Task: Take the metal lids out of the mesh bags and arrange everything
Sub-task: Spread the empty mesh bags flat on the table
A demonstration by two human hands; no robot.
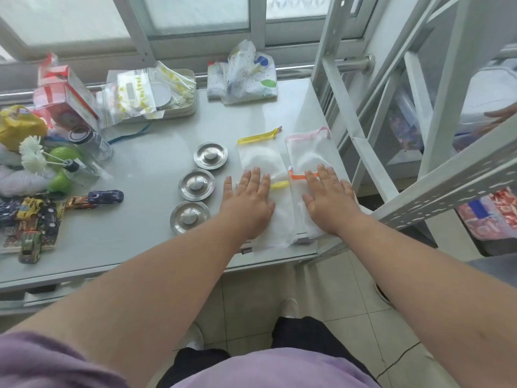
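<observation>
With both palms flat and fingers spread, the hands press down on white mesh bags lying side by side on the counter [145, 152]. Left hand [249, 200] sits on the left stack of mesh bags [261, 161], which has a yellow zipper strip at its far end and another yellow strip by the fingers. Right hand [327, 200] sits on the right stack of mesh bags [307, 155], with a pink drawstring edge at the far end and an orange zipper strip under the fingertips. Neither hand grips anything; both lie open on the fabric. Near ends of the bags overhang the counter's front edge slightly. Three metal lids [196, 183] lie out of the bags, knobs up, in a slightly slanted line just left of the left hand, close together but apart. Clutter on the counter's left: toy cars [30, 217], a glass jar [89, 144], a yellow bag, white flowers. Zip pouches on a tray [156, 91] and a patterned cloth bundle [246, 74] sit at the back. White metal rack [391, 107] stands to the right.
</observation>
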